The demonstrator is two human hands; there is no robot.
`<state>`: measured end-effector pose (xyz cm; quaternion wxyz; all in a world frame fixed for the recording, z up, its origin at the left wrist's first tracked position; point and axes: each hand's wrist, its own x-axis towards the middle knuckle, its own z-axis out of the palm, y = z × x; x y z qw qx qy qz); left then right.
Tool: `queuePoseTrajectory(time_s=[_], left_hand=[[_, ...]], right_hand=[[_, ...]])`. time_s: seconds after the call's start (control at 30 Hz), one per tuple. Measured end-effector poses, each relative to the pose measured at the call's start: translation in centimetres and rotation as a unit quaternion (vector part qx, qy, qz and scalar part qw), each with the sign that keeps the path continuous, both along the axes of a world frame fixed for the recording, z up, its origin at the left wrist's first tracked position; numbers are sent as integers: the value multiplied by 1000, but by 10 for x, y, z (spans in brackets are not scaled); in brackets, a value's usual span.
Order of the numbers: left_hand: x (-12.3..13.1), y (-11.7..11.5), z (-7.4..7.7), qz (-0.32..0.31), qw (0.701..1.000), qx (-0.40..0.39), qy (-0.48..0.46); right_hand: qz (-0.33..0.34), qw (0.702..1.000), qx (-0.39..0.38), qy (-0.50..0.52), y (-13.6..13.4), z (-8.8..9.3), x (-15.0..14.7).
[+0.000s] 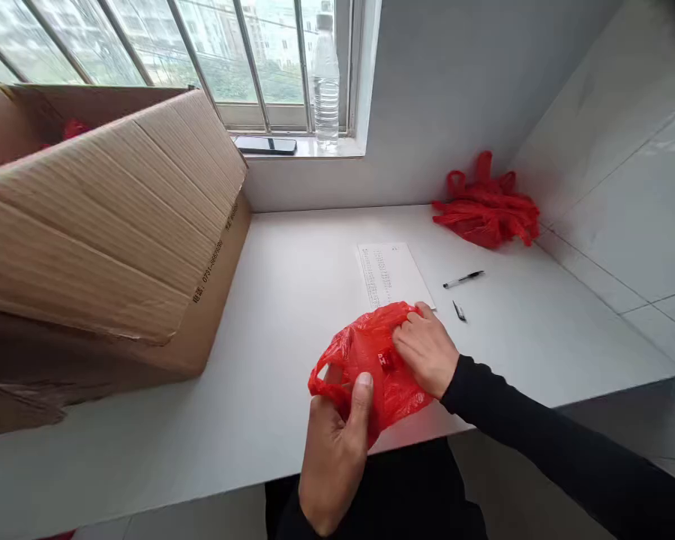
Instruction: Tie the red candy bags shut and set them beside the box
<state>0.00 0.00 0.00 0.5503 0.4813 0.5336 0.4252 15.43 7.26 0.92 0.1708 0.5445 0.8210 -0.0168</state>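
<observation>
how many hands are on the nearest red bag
2: the left hand at the near left of the red bag, the right hand at its right side. No others show.

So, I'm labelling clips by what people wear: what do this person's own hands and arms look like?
Both the left hand and the right hand are bare, without gloves. The right sleeve is plain black, long and close-fitting, with a slightly bunched cuff at the wrist. The left sleeve is black too, but mostly out of frame.
</observation>
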Motion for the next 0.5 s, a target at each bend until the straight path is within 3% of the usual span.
queuePoseTrajectory(time_s=[0.3, 0.5], left_hand=[[-7, -3, 4, 48, 999, 16, 2], [-16, -4, 11, 97, 992, 65, 43]], right_hand=[[7, 996, 69, 61, -8, 19, 6], [53, 980, 115, 155, -21, 19, 3]])
